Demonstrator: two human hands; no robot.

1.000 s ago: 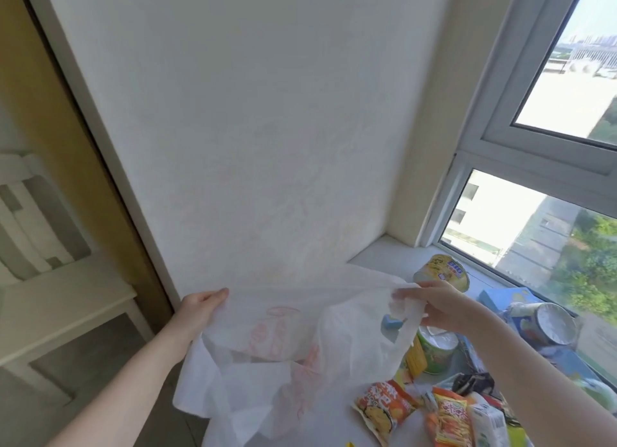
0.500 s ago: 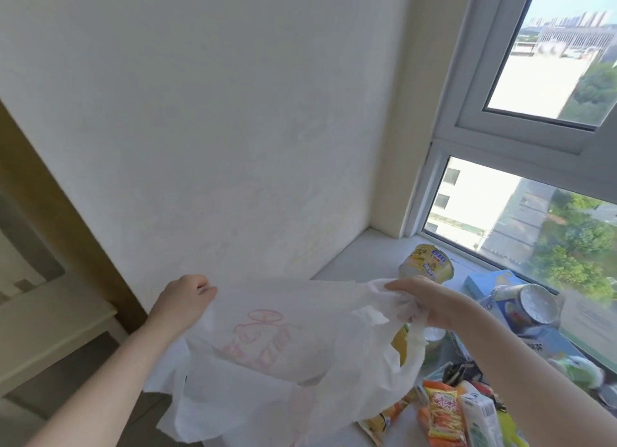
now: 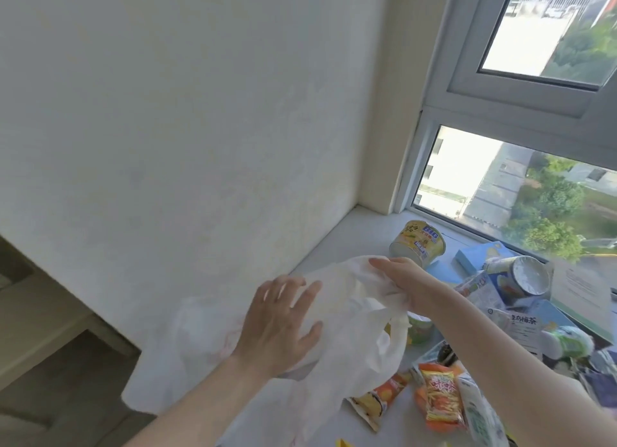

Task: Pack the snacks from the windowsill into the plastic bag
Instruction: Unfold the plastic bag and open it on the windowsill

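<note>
A white wall (image 3: 167,113) meets a window (image 3: 500,96) overlooking trees (image 3: 551,233).

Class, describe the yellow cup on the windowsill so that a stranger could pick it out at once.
Find the window, then the windowsill beneath it. Closest to the wall, just beyond the right hand, is a cup. Only it bears a blue patch reading BIG on a yellow side.

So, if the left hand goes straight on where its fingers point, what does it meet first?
Probably the white plastic bag, bunched just beyond the left hand; depth is unclear.
</note>
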